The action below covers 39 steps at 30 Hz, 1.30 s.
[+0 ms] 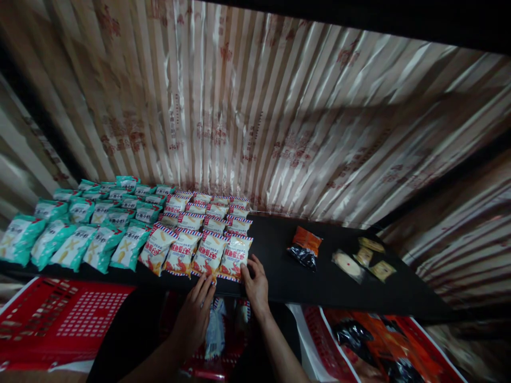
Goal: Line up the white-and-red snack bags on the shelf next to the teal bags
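Observation:
Several white snack bags with red lettering and striped edges stand in rows on a black shelf (271, 250). My right hand (257, 284) is at the right end of the front row, its fingertips touching the lower right side of the end snack bag (236, 252). Stretched out, the fingers of my left hand (200, 298) rest against the bottom edge of the neighbouring snack bag (208, 250). Neither hand is wrapped round a bag. To the left stand rows of teal snack bags (74, 244).
An orange and black bag (305, 247) lies on the shelf to the right, near a clear packet with a round pale item (348, 265) and several small yellowish packets (382, 270). Below are a red basket (91, 314) and a container of orange bags (383, 340). Striped sheeting (239, 106) hangs behind.

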Each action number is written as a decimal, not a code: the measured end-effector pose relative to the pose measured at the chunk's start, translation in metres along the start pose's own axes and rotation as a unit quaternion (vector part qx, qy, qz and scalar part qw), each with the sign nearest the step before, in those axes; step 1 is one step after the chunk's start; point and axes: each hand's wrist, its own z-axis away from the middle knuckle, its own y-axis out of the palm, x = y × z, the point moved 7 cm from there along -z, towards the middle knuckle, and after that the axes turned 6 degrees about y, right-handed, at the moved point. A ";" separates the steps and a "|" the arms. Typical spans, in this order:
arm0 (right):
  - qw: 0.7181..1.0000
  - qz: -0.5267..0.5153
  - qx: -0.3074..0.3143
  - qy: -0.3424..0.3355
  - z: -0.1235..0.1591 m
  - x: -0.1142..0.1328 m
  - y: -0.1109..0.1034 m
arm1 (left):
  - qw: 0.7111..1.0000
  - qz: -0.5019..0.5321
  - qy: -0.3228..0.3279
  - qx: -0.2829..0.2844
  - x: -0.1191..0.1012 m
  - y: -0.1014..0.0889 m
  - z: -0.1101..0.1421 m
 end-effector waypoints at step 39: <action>0.995 -0.053 0.067 0.043 -0.049 0.008 0.024 | 0.991 -0.097 -0.030 -0.082 0.039 -0.019 -0.098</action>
